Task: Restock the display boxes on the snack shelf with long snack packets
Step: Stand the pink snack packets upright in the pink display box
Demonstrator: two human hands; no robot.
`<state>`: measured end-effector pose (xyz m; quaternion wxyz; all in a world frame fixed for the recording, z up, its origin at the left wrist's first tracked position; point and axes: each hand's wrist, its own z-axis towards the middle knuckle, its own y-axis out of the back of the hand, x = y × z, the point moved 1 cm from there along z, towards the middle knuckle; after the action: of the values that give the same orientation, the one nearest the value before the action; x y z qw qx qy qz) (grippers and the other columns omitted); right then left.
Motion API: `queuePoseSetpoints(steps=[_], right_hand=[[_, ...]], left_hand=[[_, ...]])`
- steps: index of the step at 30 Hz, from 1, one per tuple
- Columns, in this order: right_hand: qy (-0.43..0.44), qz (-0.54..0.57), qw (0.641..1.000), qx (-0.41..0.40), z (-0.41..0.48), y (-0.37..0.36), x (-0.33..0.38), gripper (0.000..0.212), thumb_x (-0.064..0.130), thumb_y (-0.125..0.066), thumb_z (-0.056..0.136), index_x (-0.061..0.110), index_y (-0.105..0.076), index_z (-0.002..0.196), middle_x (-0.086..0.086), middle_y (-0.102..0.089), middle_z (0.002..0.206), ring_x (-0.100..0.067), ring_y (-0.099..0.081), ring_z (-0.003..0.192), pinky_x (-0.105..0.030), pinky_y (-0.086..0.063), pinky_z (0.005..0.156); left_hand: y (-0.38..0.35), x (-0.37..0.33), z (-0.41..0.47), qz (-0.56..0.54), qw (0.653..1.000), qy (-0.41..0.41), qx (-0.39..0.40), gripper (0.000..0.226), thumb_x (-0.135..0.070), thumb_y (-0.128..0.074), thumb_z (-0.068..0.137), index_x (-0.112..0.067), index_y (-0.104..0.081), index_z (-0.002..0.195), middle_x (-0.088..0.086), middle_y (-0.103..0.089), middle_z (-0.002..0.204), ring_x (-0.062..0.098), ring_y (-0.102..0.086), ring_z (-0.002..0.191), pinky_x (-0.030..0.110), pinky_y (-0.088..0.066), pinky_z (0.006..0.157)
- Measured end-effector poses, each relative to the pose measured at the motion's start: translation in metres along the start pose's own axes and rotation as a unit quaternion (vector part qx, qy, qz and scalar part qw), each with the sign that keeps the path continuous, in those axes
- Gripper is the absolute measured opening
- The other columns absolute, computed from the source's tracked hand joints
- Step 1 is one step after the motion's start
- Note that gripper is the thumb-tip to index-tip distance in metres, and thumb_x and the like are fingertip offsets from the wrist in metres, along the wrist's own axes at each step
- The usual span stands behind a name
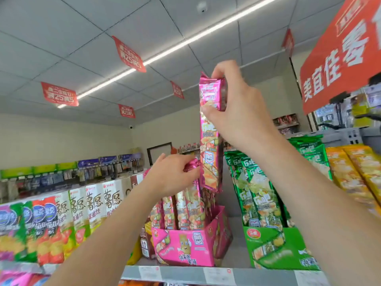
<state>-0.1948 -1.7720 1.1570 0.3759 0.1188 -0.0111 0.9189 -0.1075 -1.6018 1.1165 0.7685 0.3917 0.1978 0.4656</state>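
A person's right hand (pixel 237 108) grasps a long pink foil snack packet (pixel 210 157) by its upper end, fingers over the top and thumb on the face, holding it upright above a pink cardboard display box (pixel 185 246). The left hand (pixel 171 178), lower and to the left, pinches the crimped tops in the row of pink packets (pixel 185 211) standing in that box. The box sits at the near edge of a grey metal shelf (pixel 185 273). Just to the right stands a green cardboard display box (pixel 274 248) filled with long green packets (pixel 253 190). Red paper signs (pixel 128 54) hang from the ceiling beyond.
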Motion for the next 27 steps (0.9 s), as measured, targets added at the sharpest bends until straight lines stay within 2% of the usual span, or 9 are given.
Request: queuePoseSetpoints(steps=[3,5,7,12,15,17,19,22,27], right_hand=[[0.004,-0.048,0.997,0.058,0.004,-0.029,-0.005,0.036,0.018,-0.061,0.089,0.024,-0.039,0.116,-0.007,-0.067,0.086,-0.034,-0.058,0.077,-0.040,-0.046,0.063],[0.006,-0.072,0.995,0.076,0.002,-0.043,-0.010,0.036,0.016,-0.060,0.089,0.023,-0.038,0.116,-0.010,-0.065,0.086,-0.038,-0.058,0.080,-0.044,-0.048,0.067],[-0.001,-0.082,0.993,0.084,-0.001,-0.053,-0.016,0.036,0.016,-0.062,0.089,0.022,-0.036,0.114,-0.011,-0.062,0.084,-0.038,-0.058,0.079,-0.045,-0.048,0.067],[-0.045,-0.087,0.982,0.161,-0.017,-0.077,-0.022,0.029,0.018,-0.061,0.091,0.021,-0.036,0.106,-0.007,-0.064,0.082,-0.034,-0.058,0.073,-0.039,-0.043,0.061],[-0.094,-0.084,0.960,0.249,-0.028,-0.091,-0.027,0.015,0.018,-0.055,0.095,0.019,-0.046,0.107,-0.007,-0.065,0.092,-0.028,-0.061,0.079,-0.041,-0.050,0.069],[-0.130,-0.073,0.938,0.313,-0.036,-0.097,-0.033,0.012,0.019,-0.049,0.099,0.018,-0.054,0.109,-0.002,-0.064,0.098,-0.022,-0.060,0.081,-0.035,-0.049,0.068],[-0.159,-0.047,0.923,0.347,-0.043,-0.097,-0.037,0.014,0.020,-0.044,0.101,0.017,-0.058,0.101,-0.002,-0.062,0.092,-0.020,-0.059,0.077,-0.036,-0.049,0.064],[-0.257,0.036,0.897,0.359,-0.042,-0.094,-0.043,0.030,0.021,-0.035,0.103,0.011,-0.061,0.091,-0.015,-0.064,0.091,-0.031,-0.067,0.083,-0.047,-0.061,0.067],[-0.215,-0.055,0.948,0.231,-0.031,-0.099,-0.048,0.032,0.006,-0.042,0.098,0.017,-0.062,0.121,-0.007,-0.062,0.124,-0.023,-0.059,0.085,-0.032,-0.050,0.075]], left_hand=[[-0.010,0.017,-0.003,-0.012,0.999,-0.017,-0.029,0.043,-0.052,-0.037,0.088,-0.017,-0.045,0.064,-0.005,-0.043,0.049,0.009,-0.045,0.048,0.044,-0.036,0.105],[-0.011,0.022,-0.011,-0.016,0.996,-0.035,-0.079,0.049,-0.057,-0.037,0.090,-0.016,-0.045,0.064,-0.004,-0.045,0.054,0.010,-0.045,0.053,0.030,-0.038,0.070],[-0.010,0.023,-0.019,-0.004,0.993,-0.055,-0.106,0.051,-0.063,-0.033,0.090,-0.020,-0.044,0.065,-0.006,-0.046,0.060,0.007,-0.044,0.060,0.027,-0.028,0.054],[-0.010,0.027,-0.028,-0.012,0.988,-0.072,-0.133,0.045,-0.063,-0.035,0.089,-0.024,-0.057,0.099,-0.010,-0.055,0.068,0.004,-0.050,0.062,0.030,-0.034,0.057],[-0.012,0.027,-0.030,-0.070,0.988,-0.070,-0.119,0.060,-0.054,-0.046,0.090,-0.032,-0.032,0.145,-0.011,-0.067,0.086,0.002,-0.054,0.061,0.026,-0.042,0.060],[-0.014,0.027,-0.027,-0.079,0.989,-0.066,-0.105,0.066,-0.047,-0.049,0.091,-0.033,-0.027,0.151,-0.016,-0.062,0.107,-0.003,-0.056,0.077,0.020,-0.043,0.069],[-0.014,0.027,-0.022,-0.069,0.991,-0.062,-0.094,0.044,-0.043,-0.049,0.091,-0.028,-0.056,0.131,-0.017,-0.060,0.112,0.006,-0.059,0.093,0.022,-0.044,0.077],[-0.013,0.025,-0.016,-0.100,0.989,-0.047,-0.095,0.025,-0.039,-0.051,0.084,-0.017,-0.058,0.072,-0.006,-0.053,0.073,0.008,-0.050,0.062,0.028,-0.038,0.056],[-0.012,0.026,-0.013,-0.113,0.988,-0.040,-0.094,0.029,-0.034,-0.056,0.083,-0.010,-0.054,0.067,0.002,-0.047,0.067,0.015,-0.043,0.055,0.035,-0.037,0.054]])
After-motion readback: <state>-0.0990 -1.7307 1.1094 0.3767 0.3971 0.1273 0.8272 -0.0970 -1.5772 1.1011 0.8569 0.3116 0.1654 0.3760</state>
